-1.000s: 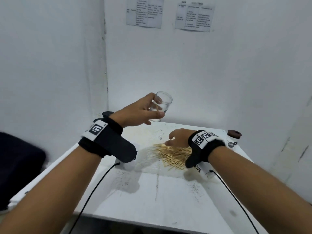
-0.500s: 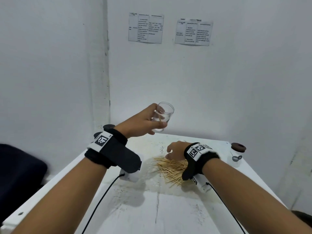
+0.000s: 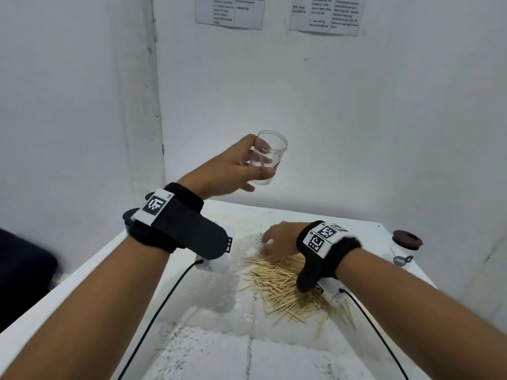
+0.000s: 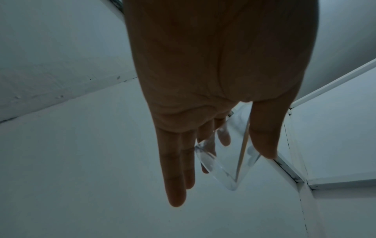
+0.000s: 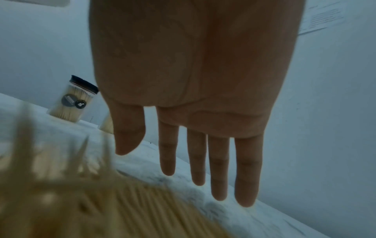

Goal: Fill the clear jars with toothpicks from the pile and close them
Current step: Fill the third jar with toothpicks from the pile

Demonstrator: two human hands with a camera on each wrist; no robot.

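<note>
White worktop: left hand (image 3: 233,171) grips a clear plastic jar (image 3: 267,157) holding one toothpick; right hand (image 3: 279,238), fingers spread, hovers over the scattered wooden toothpick pile (image 3: 285,286). Filling looks barely begun.

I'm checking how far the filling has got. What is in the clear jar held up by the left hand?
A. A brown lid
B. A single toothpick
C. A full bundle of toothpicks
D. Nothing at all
B: the clear jar in the left hand holds a single toothpick leaning inside it, while the toothpick pile lies on the table.
</note>
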